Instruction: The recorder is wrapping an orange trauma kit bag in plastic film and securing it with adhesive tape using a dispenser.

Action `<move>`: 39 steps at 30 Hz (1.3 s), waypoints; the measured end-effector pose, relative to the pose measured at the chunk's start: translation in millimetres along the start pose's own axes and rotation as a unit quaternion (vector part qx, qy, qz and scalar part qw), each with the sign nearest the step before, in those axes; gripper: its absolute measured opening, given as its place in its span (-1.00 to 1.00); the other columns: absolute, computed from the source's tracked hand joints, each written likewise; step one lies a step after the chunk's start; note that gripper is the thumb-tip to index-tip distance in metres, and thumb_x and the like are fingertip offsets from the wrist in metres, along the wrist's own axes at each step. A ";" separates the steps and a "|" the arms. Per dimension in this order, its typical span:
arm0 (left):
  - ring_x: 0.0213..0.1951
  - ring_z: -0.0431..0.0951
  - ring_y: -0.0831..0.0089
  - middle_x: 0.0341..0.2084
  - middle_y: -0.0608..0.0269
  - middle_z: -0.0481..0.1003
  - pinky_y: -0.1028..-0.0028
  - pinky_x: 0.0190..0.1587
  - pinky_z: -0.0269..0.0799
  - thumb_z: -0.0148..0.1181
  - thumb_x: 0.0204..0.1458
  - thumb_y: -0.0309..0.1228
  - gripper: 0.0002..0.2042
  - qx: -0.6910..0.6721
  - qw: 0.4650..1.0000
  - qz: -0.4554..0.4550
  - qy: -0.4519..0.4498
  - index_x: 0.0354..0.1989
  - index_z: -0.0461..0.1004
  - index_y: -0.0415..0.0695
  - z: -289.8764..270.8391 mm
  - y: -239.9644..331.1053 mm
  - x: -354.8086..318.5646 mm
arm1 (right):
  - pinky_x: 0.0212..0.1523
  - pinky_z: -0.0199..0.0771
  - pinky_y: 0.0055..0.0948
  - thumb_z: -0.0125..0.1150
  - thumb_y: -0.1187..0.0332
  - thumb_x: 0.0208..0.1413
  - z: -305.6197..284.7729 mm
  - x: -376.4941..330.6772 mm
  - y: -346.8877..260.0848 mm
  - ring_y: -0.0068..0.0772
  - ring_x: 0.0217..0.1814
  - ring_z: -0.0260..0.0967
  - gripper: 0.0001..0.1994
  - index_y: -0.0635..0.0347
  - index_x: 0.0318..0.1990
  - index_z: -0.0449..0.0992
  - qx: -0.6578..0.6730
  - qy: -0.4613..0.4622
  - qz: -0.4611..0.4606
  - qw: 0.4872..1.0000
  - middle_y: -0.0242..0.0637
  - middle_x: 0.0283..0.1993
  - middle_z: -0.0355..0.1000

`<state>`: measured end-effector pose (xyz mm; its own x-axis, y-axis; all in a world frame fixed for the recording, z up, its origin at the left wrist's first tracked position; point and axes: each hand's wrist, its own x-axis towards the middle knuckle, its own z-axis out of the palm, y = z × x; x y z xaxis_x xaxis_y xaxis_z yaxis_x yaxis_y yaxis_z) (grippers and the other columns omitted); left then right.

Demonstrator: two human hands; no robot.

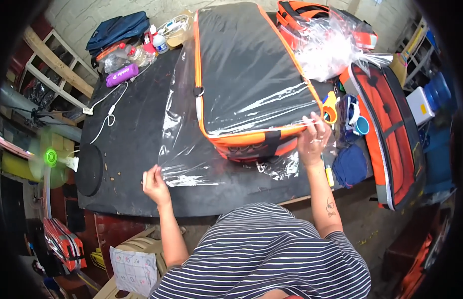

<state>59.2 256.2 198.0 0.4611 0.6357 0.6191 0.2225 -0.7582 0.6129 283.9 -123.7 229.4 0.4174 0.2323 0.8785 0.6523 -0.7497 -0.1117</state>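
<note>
A large black bag with orange piping (251,70) lies on the dark table, clear plastic film covering its upper face. To its left and front, more of the clear plastic film (174,134) spreads loosely and shines. My left hand (155,185) is closed, fingertips pinching the film's near left corner, apart from the bag. At the bag's near right corner, my right hand (314,142) has its fingers bent against the edge, closed on the film there. The underside of the bag is hidden.
The black table (136,149) holds a purple cylinder (122,74), a white cable and a spray bottle (158,40). An open orange bag (388,134) stands at the right, near a blue cup (361,125) and folded navy cloth (350,166). A green fan (51,157) stands left.
</note>
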 end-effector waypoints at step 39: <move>-0.36 0.55 0.33 -0.38 0.17 0.55 0.36 -0.18 0.51 0.18 -0.28 -0.50 -0.69 -0.116 0.856 0.490 -0.113 -0.26 0.58 -0.23 86.7 162.7 -15.1 | 0.01 0.34 -0.16 0.10 0.41 -0.15 28.0 -67.4 -111.3 -0.06 -0.04 0.32 -0.82 0.29 -0.37 0.50 0.279 -0.234 -0.099 0.926 -0.09 -0.14 0.36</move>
<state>162.9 110.6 245.8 0.4895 -0.3545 0.7967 -0.5315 -0.8456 -0.0497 200.9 -38.5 169.6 0.3986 0.6712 0.6250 0.9160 -0.2577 -0.3076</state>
